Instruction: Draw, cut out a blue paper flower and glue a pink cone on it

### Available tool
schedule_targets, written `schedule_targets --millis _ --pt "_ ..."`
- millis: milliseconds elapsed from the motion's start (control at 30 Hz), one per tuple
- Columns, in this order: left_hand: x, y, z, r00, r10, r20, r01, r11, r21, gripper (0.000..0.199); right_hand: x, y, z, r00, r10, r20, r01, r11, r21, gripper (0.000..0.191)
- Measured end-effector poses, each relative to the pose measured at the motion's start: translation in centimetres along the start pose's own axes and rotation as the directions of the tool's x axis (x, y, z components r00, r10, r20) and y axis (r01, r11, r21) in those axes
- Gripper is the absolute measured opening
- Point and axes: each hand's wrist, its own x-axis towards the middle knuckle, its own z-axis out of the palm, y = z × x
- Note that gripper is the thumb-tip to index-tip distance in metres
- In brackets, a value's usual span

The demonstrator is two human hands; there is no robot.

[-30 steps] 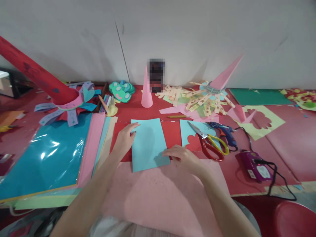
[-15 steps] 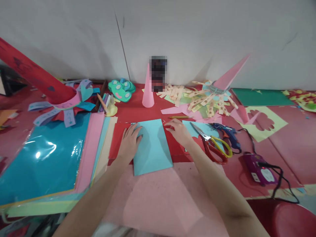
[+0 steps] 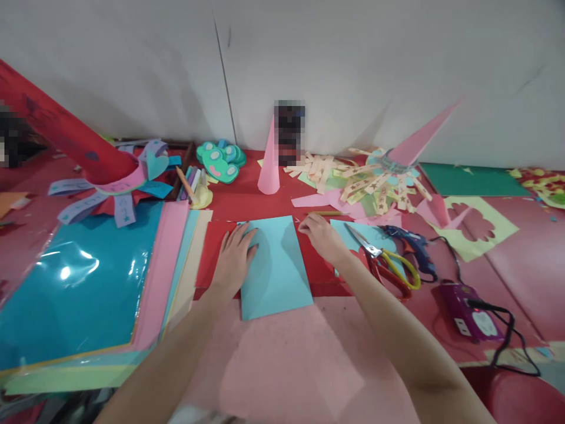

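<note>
A light blue sheet of paper (image 3: 278, 271) lies over a red sheet (image 3: 318, 259) in front of me. My left hand (image 3: 235, 256) rests flat on its left edge, fingers spread apart. Just right of the blue sheet's upper corner, my right hand (image 3: 324, 235) is over the red sheet with its fingers curled and the tips drawn together. Whatever may be between those fingertips is hidden. A pencil (image 3: 327, 213) lies just beyond the right hand. Scissors (image 3: 375, 250) with one yellow and one red handle lie to its right, partly on another light blue piece (image 3: 342, 228).
Rightward are a blue glue gun (image 3: 410, 247) and a purple power strip (image 3: 470, 312) with cords. Behind stand pink cones (image 3: 268, 171), cut strips (image 3: 324, 168) and green frog-like cutouts (image 3: 220, 162). At left are a red paper tube (image 3: 66, 123) and stacked coloured sheets (image 3: 101, 277).
The view has shifted slightly, so things appear a little further right. Both hands stay in nearly the same places beside the blue sheet.
</note>
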Motion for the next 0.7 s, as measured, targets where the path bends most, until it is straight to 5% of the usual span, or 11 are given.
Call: schedule_targets --millis 200,367,467,567,700 --pt "0.0 -0.1 0.1 1.000 0.005 0.003 -0.006 1.000 0.021 0.036 1.7 1.3 -1.9 0.989 0.108 -0.103 -0.119 0.987 -0.105 0.018" --pt "0.0 -0.2 0.1 1.000 0.014 -0.002 -0.014 0.999 0.029 0.036 4.6 1.9 -3.0 0.901 0.408 -0.147 -0.426 0.895 -0.131 0.015" --pt "-0.1 -0.2 0.1 1.000 0.013 -0.006 -0.013 1.000 0.021 0.036 5.7 1.7 -3.1 0.872 0.475 -0.116 -0.489 0.847 -0.208 0.015" --pt "-0.1 -0.1 0.0 1.000 0.017 0.003 -0.017 1.000 0.018 0.037 6.0 1.7 -2.9 0.882 0.452 -0.131 -0.471 0.850 -0.235 0.015" --pt "0.0 -0.1 0.0 1.000 0.014 0.003 -0.014 1.000 0.012 0.037 6.0 1.2 -3.0 0.975 0.136 -0.178 -0.156 0.983 -0.102 0.044"
